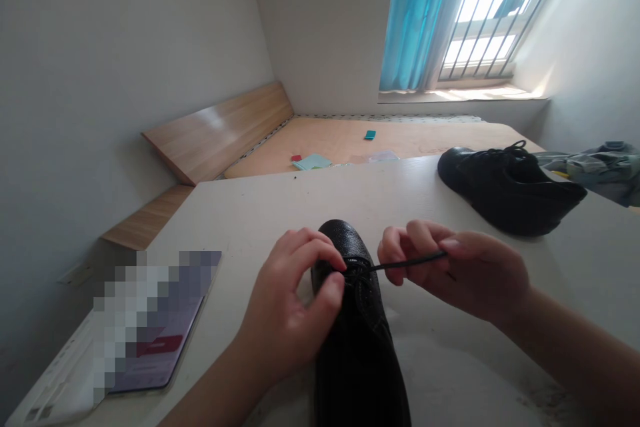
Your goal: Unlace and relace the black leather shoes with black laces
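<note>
A black leather shoe [350,347] rests on the white table with its toe pointing away from me. Over its lacing, my left hand [295,300] has thumb and forefinger brought together on the laces near the lower eyelets; the exact strand between the tips is partly hidden. A dark shoelace [410,261] runs taut to the right from the shoe. Its far end is pinched between the thumb and forefinger of my right hand [465,270], which is held just above the table, apart from the shoe.
A second black shoe [505,190], its lace in a bow, stands at the table's [280,203] back right. A phone-like flat device [165,347] lies left, partly pixelated. Beyond the table is a bed [425,137] with small items; fabric [600,170] lies at far right.
</note>
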A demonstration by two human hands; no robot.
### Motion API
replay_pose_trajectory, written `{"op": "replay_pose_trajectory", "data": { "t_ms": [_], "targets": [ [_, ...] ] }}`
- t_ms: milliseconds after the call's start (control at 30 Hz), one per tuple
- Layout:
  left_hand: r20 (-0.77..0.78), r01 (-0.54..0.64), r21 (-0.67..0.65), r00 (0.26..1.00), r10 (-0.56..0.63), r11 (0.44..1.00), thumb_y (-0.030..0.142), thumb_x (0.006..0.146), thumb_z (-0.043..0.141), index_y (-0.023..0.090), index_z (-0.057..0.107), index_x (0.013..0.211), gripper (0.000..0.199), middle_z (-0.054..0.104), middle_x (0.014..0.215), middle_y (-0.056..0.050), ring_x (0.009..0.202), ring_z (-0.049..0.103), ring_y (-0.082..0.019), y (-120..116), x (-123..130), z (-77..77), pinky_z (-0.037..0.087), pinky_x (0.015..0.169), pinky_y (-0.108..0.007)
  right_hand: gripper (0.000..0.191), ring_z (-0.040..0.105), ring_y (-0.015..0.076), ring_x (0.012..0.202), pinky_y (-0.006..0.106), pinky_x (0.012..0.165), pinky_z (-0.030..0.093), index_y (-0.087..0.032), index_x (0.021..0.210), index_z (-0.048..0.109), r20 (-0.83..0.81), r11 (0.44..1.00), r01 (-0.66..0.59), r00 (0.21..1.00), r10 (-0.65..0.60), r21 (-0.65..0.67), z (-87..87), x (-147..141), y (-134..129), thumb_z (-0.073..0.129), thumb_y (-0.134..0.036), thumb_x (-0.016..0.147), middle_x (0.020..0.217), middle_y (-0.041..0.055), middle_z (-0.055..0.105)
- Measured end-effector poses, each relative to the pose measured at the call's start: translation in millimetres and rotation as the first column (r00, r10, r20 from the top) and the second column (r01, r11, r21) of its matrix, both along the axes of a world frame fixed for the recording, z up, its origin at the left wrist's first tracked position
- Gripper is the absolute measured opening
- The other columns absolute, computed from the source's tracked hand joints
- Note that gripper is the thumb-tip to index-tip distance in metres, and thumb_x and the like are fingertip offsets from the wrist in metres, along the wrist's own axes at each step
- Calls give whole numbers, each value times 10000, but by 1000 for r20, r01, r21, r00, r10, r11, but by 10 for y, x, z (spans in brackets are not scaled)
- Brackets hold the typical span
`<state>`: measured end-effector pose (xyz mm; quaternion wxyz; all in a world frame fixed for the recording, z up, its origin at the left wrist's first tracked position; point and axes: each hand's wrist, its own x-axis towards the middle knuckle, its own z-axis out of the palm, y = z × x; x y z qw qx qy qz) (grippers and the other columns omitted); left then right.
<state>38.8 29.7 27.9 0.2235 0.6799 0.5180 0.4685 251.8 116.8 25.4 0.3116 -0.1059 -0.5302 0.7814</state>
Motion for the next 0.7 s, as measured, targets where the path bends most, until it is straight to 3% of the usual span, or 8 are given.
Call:
{"op": "replay_pose_trajectory", "data": {
  "t_ms": [67,200,267,333,433,533,633,700],
  "targets": [
    [-227,-37,62,973,50,997,158,769,584,202,596,813,63,612,938,-54,941,527,-250,-14,55,-23,387,880,-410,299,559,186,825,306,778,467,-193,601,517,8,985,-136,991,136,102,20,2,-24,630,-388,798,816,44,564],
    [-288,-36,45,956,48,998,171,744,590,202,553,786,65,592,928,-58,926,515,-248,-24,87,-22,403,844,-402,323,579,199,833,342,789,453,-195,657,579,135,936,-282,957,257,210,41,1,-87,620,-435,870,822,43,572],
    [-279,-26,54,960,40,998,162,751,590,206,560,784,63,593,943,-56,934,519,-242,-24,80,-11,411,852,-394,302,574,192,812,330,761,456,-205,723,619,241,945,-187,963,123,267,21,-15,-130,605,-448,904,806,39,588],
    [-267,2,62,964,14,998,144,765,579,210,575,781,68,597,969,-53,951,525,-233,-24,73,-2,417,870,-385,256,557,175,768,302,714,457,-216,775,629,354,911,-36,927,-122,410,-22,-46,-181,587,-417,928,773,28,591],
    [-290,8,55,957,9,998,150,744,592,210,580,757,63,600,988,-58,973,519,-246,-34,75,7,420,886,-401,99,574,177,790,294,719,491,-241,915,624,373,744,71,831,-413,664,-110,-99,-248,571,-323,932,842,29,622],
    [-289,37,36,957,-25,999,159,701,613,208,565,721,71,604,1010,-59,1005,505,-261,-47,87,9,417,908,-420,218,613,191,900,302,778,540,-302,1135,549,305,632,116,800,-517,767,-186,-126,-281,582,-289,920,996,27,641],
    [-156,94,-22,983,-96,995,148,678,615,207,531,676,103,598,1010,-46,1023,511,-249,-50,96,-3,423,942,-403,297,623,188,924,285,759,553,-339,1221,508,295,604,93,808,-511,791,-195,-122,-279,574,-300,934,1061,26,637],
    [-24,120,-82,992,-123,989,162,673,612,210,526,676,99,582,1005,-44,1028,516,-246,-43,92,-17,423,963,-402,235,613,172,884,272,738,547,-329,1170,540,297,598,59,826,-478,799,-166,-117,-274,568,-293,939,1032,23,626]
  ]
}}
